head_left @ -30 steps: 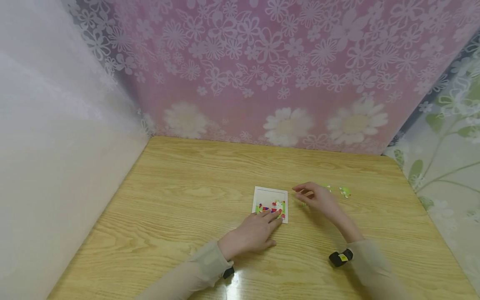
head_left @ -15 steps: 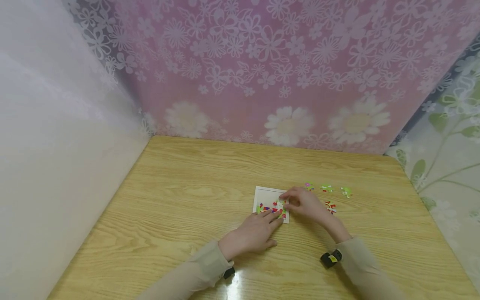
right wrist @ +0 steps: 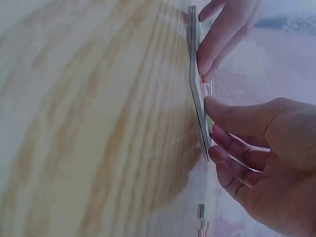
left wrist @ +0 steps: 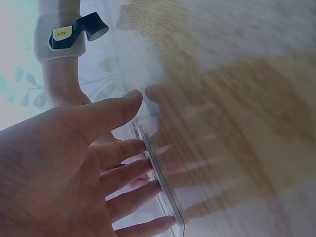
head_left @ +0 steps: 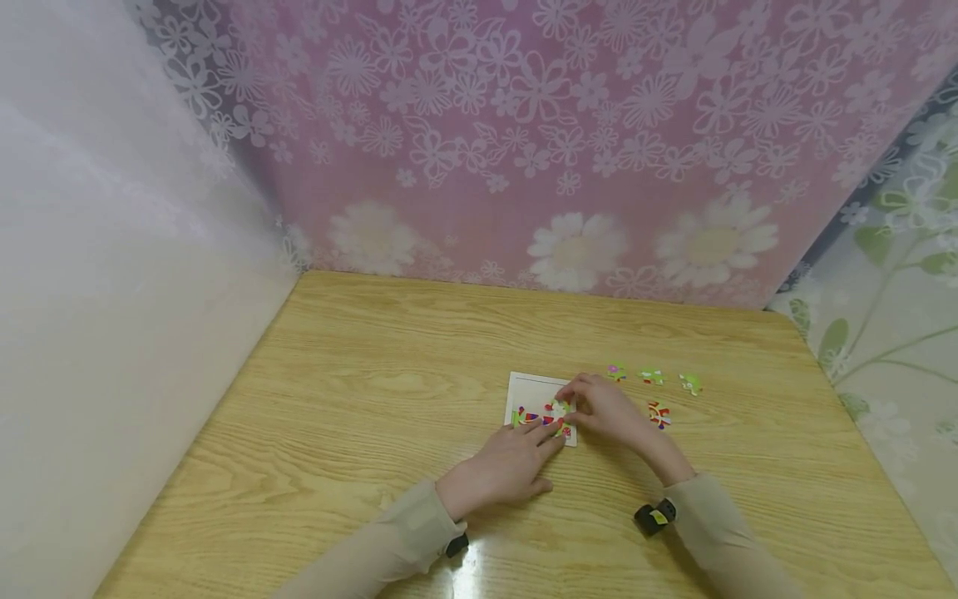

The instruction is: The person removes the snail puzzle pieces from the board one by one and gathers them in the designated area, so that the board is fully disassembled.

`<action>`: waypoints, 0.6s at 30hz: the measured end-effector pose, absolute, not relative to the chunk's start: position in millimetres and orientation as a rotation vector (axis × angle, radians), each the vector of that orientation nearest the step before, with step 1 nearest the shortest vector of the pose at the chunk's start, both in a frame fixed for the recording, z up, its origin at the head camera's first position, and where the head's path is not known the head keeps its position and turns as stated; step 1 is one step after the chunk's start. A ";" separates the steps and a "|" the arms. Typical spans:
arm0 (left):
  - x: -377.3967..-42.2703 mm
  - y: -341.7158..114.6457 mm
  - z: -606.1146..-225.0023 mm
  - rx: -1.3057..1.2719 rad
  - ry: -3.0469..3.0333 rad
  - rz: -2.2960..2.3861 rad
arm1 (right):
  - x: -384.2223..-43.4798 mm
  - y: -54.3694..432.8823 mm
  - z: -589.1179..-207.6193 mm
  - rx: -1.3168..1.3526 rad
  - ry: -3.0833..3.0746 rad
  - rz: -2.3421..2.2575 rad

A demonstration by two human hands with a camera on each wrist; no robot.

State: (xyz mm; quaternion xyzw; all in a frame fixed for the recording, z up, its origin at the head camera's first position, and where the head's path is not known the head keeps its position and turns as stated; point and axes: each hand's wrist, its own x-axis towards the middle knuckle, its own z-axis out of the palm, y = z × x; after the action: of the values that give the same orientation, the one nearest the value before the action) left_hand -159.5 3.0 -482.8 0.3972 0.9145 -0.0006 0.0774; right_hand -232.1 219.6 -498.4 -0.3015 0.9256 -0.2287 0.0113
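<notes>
Indoors: small table nook boxed in by floral hangings; home vs. studio, can't tell. Wood-grain tabletop (head_left: 374, 349), glossy, far R corner rounded, glare nr the near edge. Pink backdrop (head_left: 479, 150) right behind far edge, white flower outlines up top, big pale daisies low; cloth or paper unclear. Mostly plain whitish hanging (head_left: 112, 291) along L edge, w/ flowers nr far L corner. White panel (head_left: 898, 349) w/ green leaves past R edge.
</notes>
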 end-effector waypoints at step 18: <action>-163.7 1.0 -475.1 1.184 2.714 0.014 | -234.4 212.7 -493.9 -0.852 2.836 -0.939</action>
State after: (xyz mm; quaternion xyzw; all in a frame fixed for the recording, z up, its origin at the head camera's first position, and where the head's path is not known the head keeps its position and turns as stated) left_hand -163.7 1.0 -475.1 0.3983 0.9128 0.0048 0.0903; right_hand -234.4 212.7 -493.9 -0.2743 0.9128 -0.3021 0.0178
